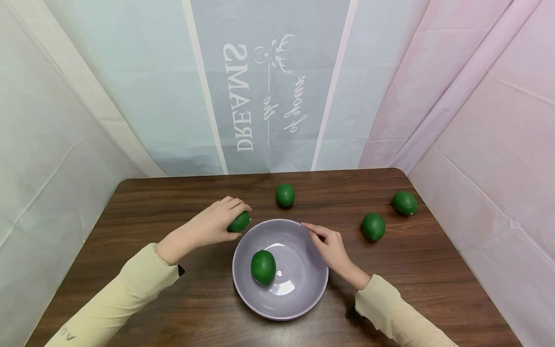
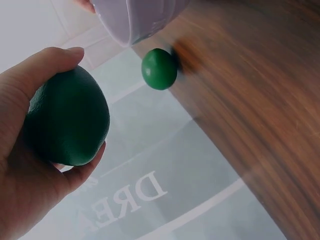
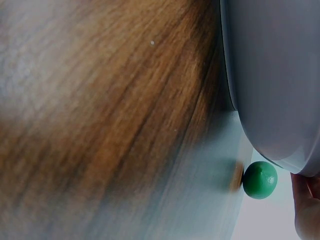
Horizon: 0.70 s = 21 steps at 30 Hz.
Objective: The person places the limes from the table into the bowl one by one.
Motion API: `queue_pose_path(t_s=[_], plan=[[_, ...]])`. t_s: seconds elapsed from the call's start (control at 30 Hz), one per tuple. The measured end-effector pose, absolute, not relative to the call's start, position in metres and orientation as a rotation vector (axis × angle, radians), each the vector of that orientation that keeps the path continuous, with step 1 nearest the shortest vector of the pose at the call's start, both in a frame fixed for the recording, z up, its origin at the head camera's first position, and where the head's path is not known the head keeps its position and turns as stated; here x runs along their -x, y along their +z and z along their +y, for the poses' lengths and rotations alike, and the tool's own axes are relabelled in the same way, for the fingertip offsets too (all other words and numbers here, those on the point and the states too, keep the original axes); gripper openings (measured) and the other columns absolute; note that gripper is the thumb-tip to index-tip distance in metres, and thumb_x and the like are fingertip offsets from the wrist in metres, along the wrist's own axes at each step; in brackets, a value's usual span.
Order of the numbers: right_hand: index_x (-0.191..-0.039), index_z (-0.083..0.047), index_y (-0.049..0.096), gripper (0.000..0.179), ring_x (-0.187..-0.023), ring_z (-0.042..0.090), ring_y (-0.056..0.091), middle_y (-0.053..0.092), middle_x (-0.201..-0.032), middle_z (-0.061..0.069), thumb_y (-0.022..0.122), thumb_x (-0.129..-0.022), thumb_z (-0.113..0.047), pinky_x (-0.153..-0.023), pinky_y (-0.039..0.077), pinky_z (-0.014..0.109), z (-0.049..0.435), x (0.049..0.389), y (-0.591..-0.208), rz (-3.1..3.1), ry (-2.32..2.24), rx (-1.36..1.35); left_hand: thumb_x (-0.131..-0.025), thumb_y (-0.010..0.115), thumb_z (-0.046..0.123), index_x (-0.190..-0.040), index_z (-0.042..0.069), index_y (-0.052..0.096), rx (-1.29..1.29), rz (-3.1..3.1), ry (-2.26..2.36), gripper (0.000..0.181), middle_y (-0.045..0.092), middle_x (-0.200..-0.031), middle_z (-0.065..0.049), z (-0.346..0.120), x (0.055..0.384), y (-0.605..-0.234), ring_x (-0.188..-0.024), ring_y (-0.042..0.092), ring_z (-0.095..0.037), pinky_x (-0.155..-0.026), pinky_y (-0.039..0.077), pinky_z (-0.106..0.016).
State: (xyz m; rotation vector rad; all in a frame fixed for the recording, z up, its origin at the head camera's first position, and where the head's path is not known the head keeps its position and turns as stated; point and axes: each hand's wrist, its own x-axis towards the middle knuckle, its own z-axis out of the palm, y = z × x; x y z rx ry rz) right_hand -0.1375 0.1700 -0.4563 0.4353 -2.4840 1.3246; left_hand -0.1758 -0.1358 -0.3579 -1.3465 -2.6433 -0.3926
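The left grip [image 1: 217, 220] holds a green, oval lime [image 1: 240, 222], while the right grip [image 1: 331, 246] pinches the glossy, round lavender bowl [image 1: 302, 279] just beside it, so loading seems in hand, next needing gentle release inside.

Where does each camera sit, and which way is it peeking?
Head: on the person's head, looking forward and down at a lavender bowl and green limes on a wooden table; the left hand, right hand and both sleeves show.
Left wrist: on that wrist, looking past the left hand at its held lime, with the bowl beyond.
Right wrist: on that wrist, looking along the bowl's outside and the tabletop towards one lime; part of the right hand shows.
Shared: head and left wrist both show the held lime and white lettering.
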Motion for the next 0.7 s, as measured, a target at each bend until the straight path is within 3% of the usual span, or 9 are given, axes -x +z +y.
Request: queue_pose_path(t_s=[0.7], plan=[[-0.106,-0.014,0.07,0.029,-0.078,0.006,0.055,0.067,-0.103,-0.001,0.056,-0.085,0.001,-0.066,0.044,0.017,0.17,0.138,-0.457,-2.478,1.337,-0.439,-0.067,0.077,0.016,-0.111,0.003,0.055,1.457,-2.552,-0.418,0.051,0.056,-0.104,-0.005,-0.119,0.171,-0.358,-0.094,0.05,-0.022,-0.08,0.045,-0.036]])
